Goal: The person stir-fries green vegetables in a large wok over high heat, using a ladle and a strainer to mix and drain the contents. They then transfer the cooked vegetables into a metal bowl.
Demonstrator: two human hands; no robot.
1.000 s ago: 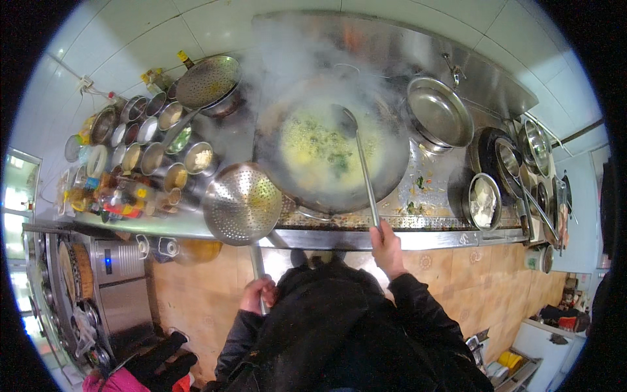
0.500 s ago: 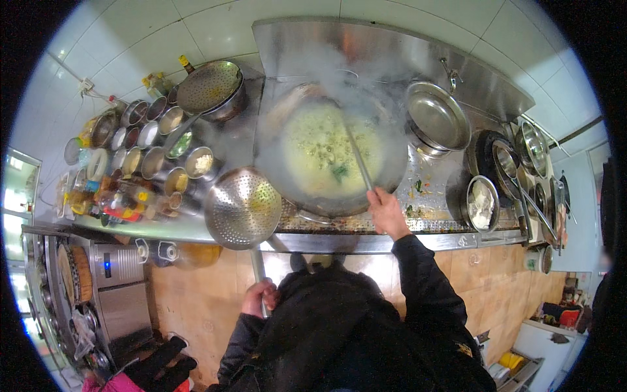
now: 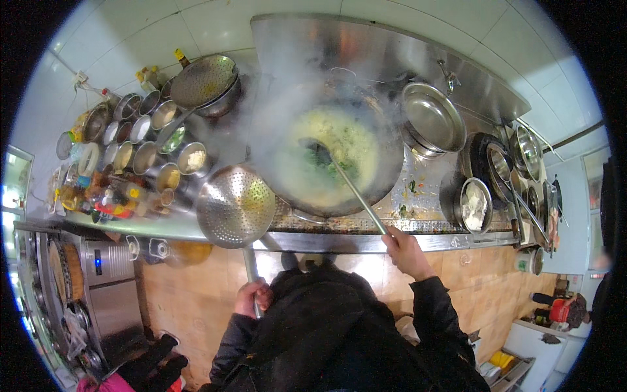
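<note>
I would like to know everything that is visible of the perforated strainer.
The strainer is a wide, round bowl, metallic and silvery, pierced by many small holes, with a yellowish patch toward its right. Its straight handle runs down to the left hand, whose grip is closed around it. The bowl overlaps the counter's front edge in this view, left of the wok; whether it touches either is unclear.

Steaming dark, round metal wok (image 3: pixel 386 179) of yellow-green liquid (image 3: pixel 356 140)

A long-handled steel ladle (image 3: pixel 361 198) dips in, handle slanting toward five o'clock. At the wok's eight o'clock, a round, perforated steel skimmer (image 3: pixel 236 209) points its handle to six.
</note>
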